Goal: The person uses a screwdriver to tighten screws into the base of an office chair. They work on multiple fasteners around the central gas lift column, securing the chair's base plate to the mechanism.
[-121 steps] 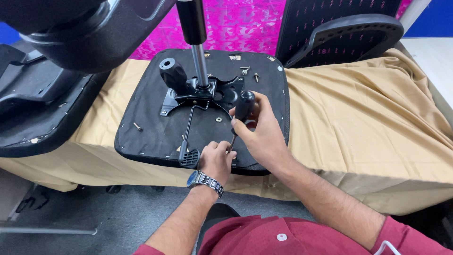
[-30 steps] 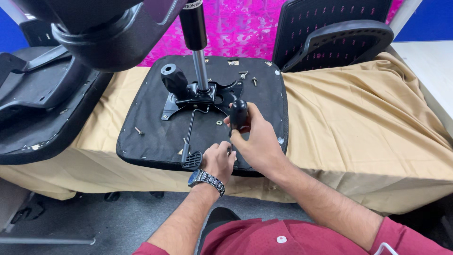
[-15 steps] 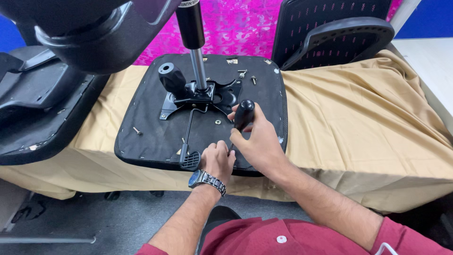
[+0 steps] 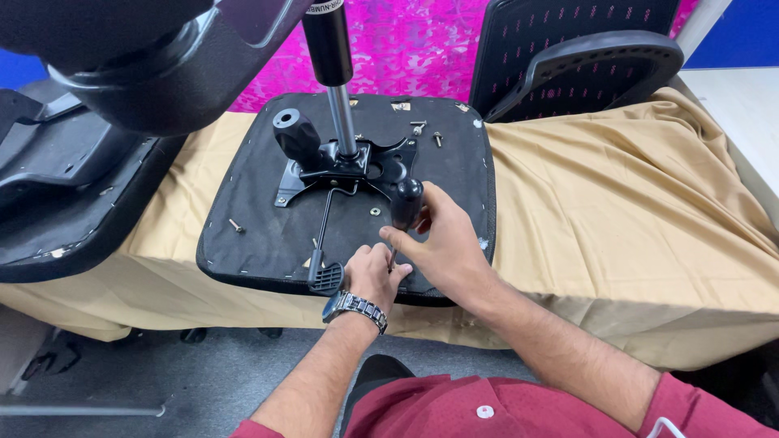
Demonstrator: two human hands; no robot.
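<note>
An upturned black chair seat (image 4: 251,203) lies on a tan cloth-covered table (image 4: 617,211). A black metal mechanism plate (image 4: 357,162) with a gas cylinder (image 4: 333,65) standing upright is fixed to its middle. My right hand (image 4: 442,243) grips a screwdriver (image 4: 406,204) by its black handle, its tip pointing down at the seat's near edge. My left hand (image 4: 369,276), with a metal wristwatch, is closed around the screwdriver's lower shaft, beside the lever paddle (image 4: 326,277). Loose screws (image 4: 236,225) lie on the seat.
A black chair backrest (image 4: 568,57) with an armrest stands at the back right. Another black seat part (image 4: 65,203) lies at the left, and a large black chair base (image 4: 138,57) looms top left. More screws (image 4: 418,126) lie near the seat's far edge.
My hands stay at the seat's near edge. The right hand has turned slightly on the screwdriver handle; the view has shifted a little.
</note>
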